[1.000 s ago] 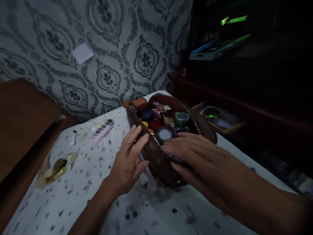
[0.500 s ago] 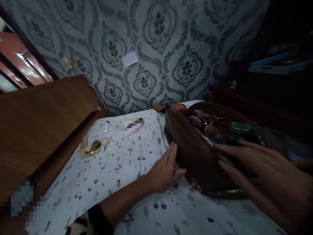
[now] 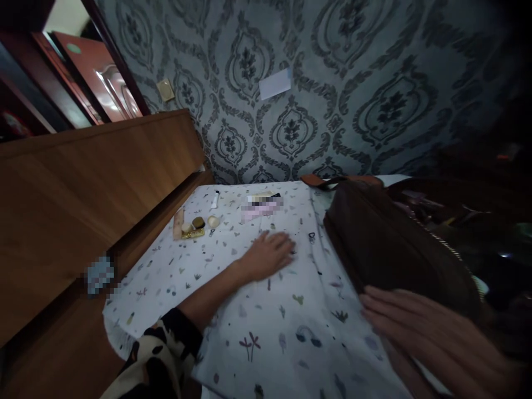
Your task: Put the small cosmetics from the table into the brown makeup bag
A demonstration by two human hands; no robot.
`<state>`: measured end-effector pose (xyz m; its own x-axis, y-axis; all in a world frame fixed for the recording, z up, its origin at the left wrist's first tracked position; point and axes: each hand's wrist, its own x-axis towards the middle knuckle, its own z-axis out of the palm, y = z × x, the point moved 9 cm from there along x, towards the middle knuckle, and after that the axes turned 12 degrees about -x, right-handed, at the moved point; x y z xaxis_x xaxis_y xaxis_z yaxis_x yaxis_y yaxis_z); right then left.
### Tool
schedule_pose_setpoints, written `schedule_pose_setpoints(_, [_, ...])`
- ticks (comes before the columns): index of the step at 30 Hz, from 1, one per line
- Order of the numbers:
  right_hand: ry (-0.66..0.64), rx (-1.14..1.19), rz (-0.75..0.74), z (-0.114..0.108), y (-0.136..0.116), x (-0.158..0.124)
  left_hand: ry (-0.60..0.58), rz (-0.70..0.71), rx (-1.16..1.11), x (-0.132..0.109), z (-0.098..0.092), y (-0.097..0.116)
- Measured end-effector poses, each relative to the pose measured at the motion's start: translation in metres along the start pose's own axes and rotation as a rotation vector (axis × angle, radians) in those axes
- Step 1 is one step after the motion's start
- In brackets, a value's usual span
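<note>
My left hand (image 3: pixel 268 255) is palm down over the white patterned sheet (image 3: pixel 233 310), fingers spread, holding nothing. At the lower right my right hand (image 3: pixel 432 327) is stretched out flat, its fingertips against or just in front of the brown bag (image 3: pixel 386 255); contact is hard to tell. The bag's zipper is undone, and its contents lie in deep shadow. On the sheet beyond my left hand are a small white tube (image 3: pixel 215 199), a dark round item (image 3: pixel 198 223), a pale round item (image 3: pixel 213 221) and a yellow packet-like item (image 3: pixel 193 234).
A wooden board (image 3: pixel 100 172) runs along the left side. Behind the sheet rises a patterned wall (image 3: pixel 291 127) bearing a white card (image 3: pixel 275 84). A brown strap (image 3: pixel 313 180) lies behind the bag. Near the bag is a small dark ring-like item (image 3: pixel 311 237).
My left hand has left the bag's side and moved left onto the sheet. My right hand has come away from the bag's opening to its lower front. The view has turned left.
</note>
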<state>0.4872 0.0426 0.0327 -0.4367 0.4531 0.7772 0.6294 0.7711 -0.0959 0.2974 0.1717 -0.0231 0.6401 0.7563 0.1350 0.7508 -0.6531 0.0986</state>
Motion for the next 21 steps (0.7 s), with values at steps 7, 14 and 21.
schedule_pose_setpoints(7, [-0.116,0.034,-0.052,0.05,-0.036,0.046,0.259,-0.682,0.176,-0.053,-0.042,-0.142])
schedule_pose_setpoints(14, [-0.346,0.22,0.24,0.134,-0.018,0.058,0.358,-0.919,0.221,-0.094,-0.045,-0.186])
schedule_pose_setpoints(21, [-0.285,0.302,0.313,0.155,-0.006,0.051,0.348,-0.866,0.172,-0.09,-0.048,-0.185])
